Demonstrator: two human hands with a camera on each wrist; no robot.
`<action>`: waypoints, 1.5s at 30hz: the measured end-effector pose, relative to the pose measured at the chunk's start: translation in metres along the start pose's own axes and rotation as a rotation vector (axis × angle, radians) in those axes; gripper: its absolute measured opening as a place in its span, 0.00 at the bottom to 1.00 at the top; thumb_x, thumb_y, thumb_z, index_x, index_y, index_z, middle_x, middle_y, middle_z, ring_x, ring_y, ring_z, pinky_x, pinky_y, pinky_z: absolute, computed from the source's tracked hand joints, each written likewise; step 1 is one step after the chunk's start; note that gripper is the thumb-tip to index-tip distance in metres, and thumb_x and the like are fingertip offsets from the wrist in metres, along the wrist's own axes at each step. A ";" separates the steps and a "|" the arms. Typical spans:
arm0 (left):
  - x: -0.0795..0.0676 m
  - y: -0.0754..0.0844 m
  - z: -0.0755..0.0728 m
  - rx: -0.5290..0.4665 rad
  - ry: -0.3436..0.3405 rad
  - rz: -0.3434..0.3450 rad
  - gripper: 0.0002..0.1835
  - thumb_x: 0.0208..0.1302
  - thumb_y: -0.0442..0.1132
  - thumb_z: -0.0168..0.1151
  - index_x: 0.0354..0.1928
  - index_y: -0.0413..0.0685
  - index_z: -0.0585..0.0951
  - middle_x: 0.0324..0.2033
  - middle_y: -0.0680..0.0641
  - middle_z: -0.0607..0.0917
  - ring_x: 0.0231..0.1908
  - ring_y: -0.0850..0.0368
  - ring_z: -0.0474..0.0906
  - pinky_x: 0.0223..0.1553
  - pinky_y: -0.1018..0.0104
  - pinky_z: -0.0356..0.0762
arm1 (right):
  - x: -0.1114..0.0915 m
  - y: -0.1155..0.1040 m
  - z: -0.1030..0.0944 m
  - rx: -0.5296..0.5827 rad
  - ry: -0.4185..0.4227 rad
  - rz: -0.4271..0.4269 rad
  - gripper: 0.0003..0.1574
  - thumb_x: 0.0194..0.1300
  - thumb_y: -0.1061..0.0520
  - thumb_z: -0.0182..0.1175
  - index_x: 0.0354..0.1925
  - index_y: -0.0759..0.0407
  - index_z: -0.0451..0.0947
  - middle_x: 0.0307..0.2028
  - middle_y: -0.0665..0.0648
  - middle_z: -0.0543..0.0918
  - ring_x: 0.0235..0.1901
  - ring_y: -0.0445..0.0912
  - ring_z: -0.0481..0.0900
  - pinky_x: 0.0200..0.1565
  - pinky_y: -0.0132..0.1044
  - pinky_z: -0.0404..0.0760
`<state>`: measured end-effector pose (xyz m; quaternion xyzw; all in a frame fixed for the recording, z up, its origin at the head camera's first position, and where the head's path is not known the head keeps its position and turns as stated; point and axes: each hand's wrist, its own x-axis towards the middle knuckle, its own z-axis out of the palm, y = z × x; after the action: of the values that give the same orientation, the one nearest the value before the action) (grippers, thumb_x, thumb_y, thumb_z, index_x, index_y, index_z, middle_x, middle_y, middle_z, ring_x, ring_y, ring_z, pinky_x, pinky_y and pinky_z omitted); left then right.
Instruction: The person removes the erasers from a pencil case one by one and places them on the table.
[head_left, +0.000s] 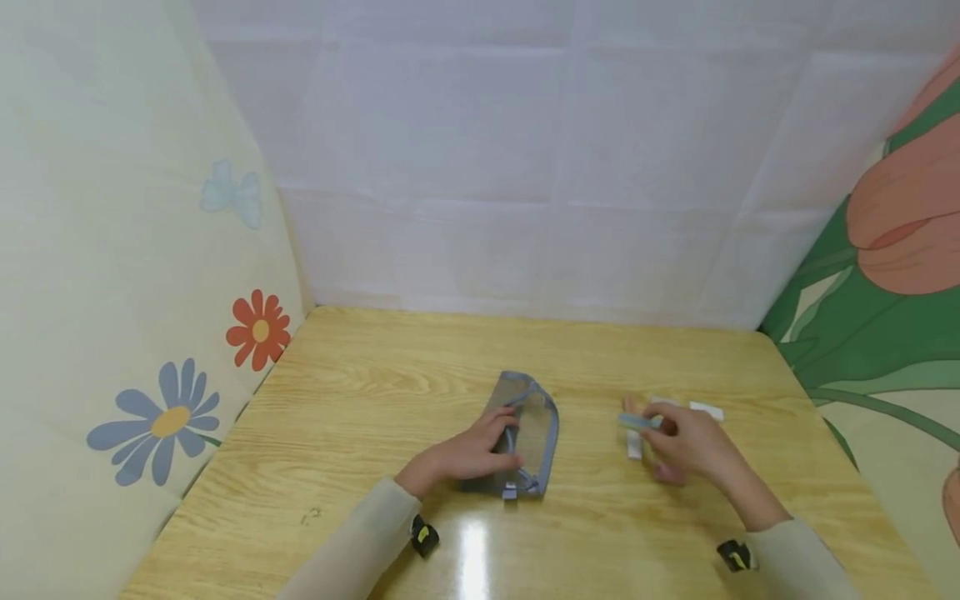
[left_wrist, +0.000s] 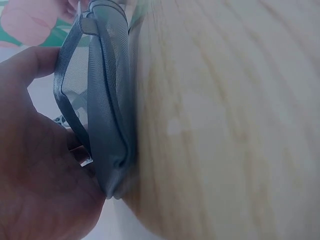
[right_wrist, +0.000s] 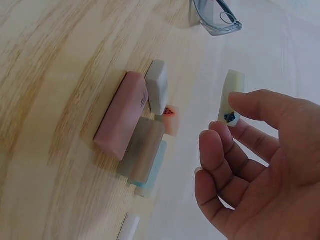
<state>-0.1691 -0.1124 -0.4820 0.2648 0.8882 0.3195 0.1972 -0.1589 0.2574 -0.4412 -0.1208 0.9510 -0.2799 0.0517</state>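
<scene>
A grey-blue mesh zip pouch (head_left: 540,433) lies on the table with its mouth parted. My left hand (head_left: 476,450) holds it by the edge, thumb at the trim and fingers partly hidden behind the mesh in the left wrist view. To the right, my right hand (head_left: 693,442) pinches a small pale eraser (right_wrist: 231,92) with a dark blue print between thumb and fingers. It is held above several block erasers: a pink eraser (right_wrist: 120,117), a white eraser (right_wrist: 157,87), a brownish eraser (right_wrist: 142,150) and an orange one (right_wrist: 171,120) with a watermelon print.
A light blue block (right_wrist: 154,170) lies beside the brownish eraser, and another white block (head_left: 707,410) lies farther right. The wooden table (head_left: 360,383) meets a white cloth backdrop (head_left: 450,167) behind. Flowered cloths stand at both sides.
</scene>
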 end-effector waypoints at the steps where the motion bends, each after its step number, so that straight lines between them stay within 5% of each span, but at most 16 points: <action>1: 0.000 0.000 0.000 0.000 0.000 0.000 0.41 0.67 0.61 0.57 0.73 0.44 0.63 0.79 0.43 0.51 0.78 0.42 0.46 0.74 0.44 0.54 | 0.000 0.001 0.000 -0.003 0.008 -0.003 0.14 0.68 0.53 0.64 0.50 0.54 0.81 0.26 0.49 0.79 0.24 0.44 0.72 0.27 0.38 0.70; 13: 0.002 -0.003 0.002 0.012 -0.001 0.000 0.41 0.67 0.62 0.56 0.73 0.44 0.63 0.79 0.43 0.51 0.78 0.42 0.47 0.74 0.45 0.54 | -0.009 0.015 -0.008 -0.009 0.042 0.014 0.21 0.67 0.51 0.67 0.54 0.61 0.81 0.27 0.49 0.81 0.26 0.43 0.73 0.29 0.38 0.71; 29: 0.002 -0.002 0.001 0.008 0.007 0.009 0.40 0.67 0.60 0.57 0.72 0.42 0.64 0.79 0.42 0.52 0.78 0.42 0.47 0.74 0.45 0.54 | -0.021 0.042 -0.024 -0.063 0.124 0.018 0.18 0.69 0.53 0.65 0.52 0.63 0.81 0.27 0.50 0.81 0.24 0.43 0.71 0.27 0.38 0.70; 45: 0.001 -0.001 0.002 0.026 0.005 0.000 0.41 0.68 0.60 0.57 0.73 0.42 0.63 0.79 0.41 0.51 0.77 0.40 0.49 0.74 0.45 0.55 | -0.027 0.058 -0.035 -0.076 0.095 0.064 0.22 0.72 0.48 0.62 0.54 0.62 0.80 0.28 0.50 0.80 0.23 0.45 0.69 0.25 0.39 0.67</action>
<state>-0.1689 -0.1115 -0.4840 0.2663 0.8928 0.3087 0.1916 -0.1504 0.3294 -0.4426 -0.0788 0.9657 -0.2470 0.0109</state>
